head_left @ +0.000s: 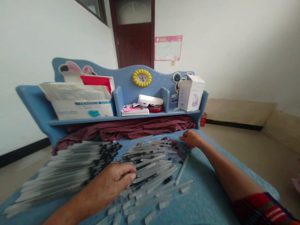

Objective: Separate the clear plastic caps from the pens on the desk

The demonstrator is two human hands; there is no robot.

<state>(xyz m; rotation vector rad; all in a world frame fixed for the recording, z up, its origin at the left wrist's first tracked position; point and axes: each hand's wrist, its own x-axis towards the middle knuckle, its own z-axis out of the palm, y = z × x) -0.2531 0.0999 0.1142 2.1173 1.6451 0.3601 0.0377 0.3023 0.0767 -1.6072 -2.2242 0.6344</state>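
My left hand is over the middle of the desk, thumb and fingers drawn together; what they hold, if anything, does not show. Beneath and beside it spreads a loose heap of clear pen barrels, with some dark pen parts among them. To its left lies a big neat stack of clear pens with black ends. My right hand reaches to the far right of the heap, fingers curled closed close to the desktop. Its fingertips are small and unclear, beside a dark, purplish see-through patch.
Behind the pens, a red checked cloth is bunched under the blue desk's shelf. On the shelf stand a mask box, papers, a red round tin and a white box. A yellow flower clock is above.
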